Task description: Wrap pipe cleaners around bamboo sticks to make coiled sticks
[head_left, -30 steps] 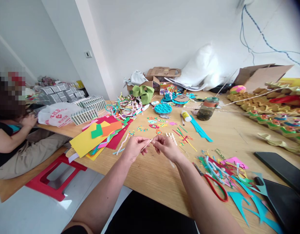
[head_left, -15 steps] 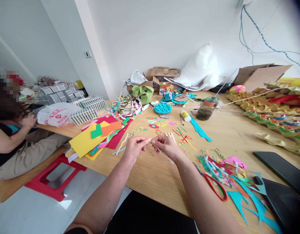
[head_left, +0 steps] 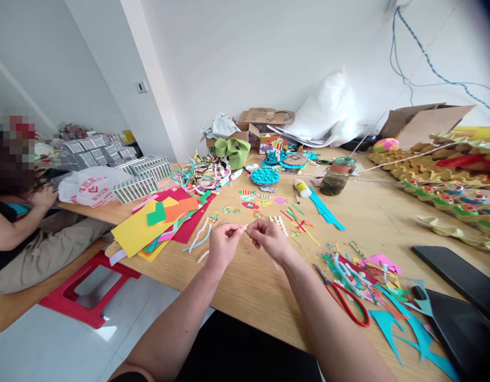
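Note:
Fingertip to fingertip above the table, my left hand [head_left: 225, 243] and my right hand [head_left: 269, 237] both pinch a small, thin whitish strip [head_left: 245, 227]. Only a tiny piece of it shows between the fingers, so its exact kind is unclear. Just beyond the right hand lie white curled pieces [head_left: 278, 225]. Small paper fish [head_left: 257, 214] and colourful bits [head_left: 229, 210] are scattered ahead. Left of my left hand are fuzzy pink and blue strips [head_left: 197, 236]. Thin coloured paper strips [head_left: 303, 223] lie to the right.
Red-handled scissors [head_left: 348, 302] and paper scraps [head_left: 364, 276] lie right. Coloured sheets [head_left: 137, 228] are piled left. A glue bottle [head_left: 303, 189], glass jar [head_left: 337, 176] and egg trays [head_left: 439, 175] stand farther back. Another person [head_left: 22, 223] sits at left, beside a red stool [head_left: 89, 292].
The hands stay together in nearly the same place, with small shifts of the fingers. A pale strip on the table beside my left wrist now shows. The view has shifted slightly.

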Tool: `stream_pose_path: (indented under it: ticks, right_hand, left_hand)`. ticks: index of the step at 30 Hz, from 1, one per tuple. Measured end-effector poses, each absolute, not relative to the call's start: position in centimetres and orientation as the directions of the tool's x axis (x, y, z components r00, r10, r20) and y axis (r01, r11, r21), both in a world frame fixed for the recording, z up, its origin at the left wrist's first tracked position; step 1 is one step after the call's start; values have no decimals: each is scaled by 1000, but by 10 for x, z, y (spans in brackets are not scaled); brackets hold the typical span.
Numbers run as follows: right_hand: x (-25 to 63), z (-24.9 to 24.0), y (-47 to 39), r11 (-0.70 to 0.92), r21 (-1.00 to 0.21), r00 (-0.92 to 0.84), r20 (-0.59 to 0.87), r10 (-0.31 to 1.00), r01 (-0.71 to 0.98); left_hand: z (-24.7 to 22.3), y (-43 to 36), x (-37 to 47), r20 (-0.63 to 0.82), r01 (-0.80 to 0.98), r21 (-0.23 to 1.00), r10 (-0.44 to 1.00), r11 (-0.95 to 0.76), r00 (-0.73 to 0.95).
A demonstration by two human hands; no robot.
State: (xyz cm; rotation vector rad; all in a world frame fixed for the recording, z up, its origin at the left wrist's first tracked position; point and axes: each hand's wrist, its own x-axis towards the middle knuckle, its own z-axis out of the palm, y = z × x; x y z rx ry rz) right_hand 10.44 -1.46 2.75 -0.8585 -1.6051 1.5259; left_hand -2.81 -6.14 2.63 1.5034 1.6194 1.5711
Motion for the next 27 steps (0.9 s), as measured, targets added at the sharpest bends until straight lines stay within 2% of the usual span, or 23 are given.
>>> stream_pose_path:
  ticks: [5, 12, 14, 15, 19, 22, 24, 27]
  right_hand:
    - [103, 28, -16, 95, -995, -474, 87, 876, -7]
    - [99, 20, -13, 138, -988, -374, 104, 921, 64]
    - [100, 22, -13, 142, -988, -345, 110, 932, 68]
    - [101, 24, -14, 148, -988, -338, 122, 933, 52]
    - [108, 36, -16, 152, -984, -352, 177, 919, -97]
    - [113, 43, -16, 66, -970, -386, 155, 909, -234]
    - [114, 44, -16, 11, -957, -395, 129, 910, -289]
    - [109, 40, -18, -8, -975, -461, 98, 882, -222]
  left_hand:
    - [27, -69, -21, 593, 672, 671, 772, -314, -231]
    - [17, -72, -13, 685, 892, 371, 725, -260, -73]
    - [17, -70, -9, 693, 895, 364, 717, -257, -76]
    - [18, -68, -7, 693, 879, 399, 713, -261, -103]
    - [31, -58, -5, 596, 672, 684, 748, -283, -292]
    - [41, -49, -12, 319, 265, 936, 881, -233, -350]
    - [45, -45, -17, 149, -36, 984, 908, -177, -392]
    - [44, -41, -21, 2, -342, 922, 888, -179, -459]
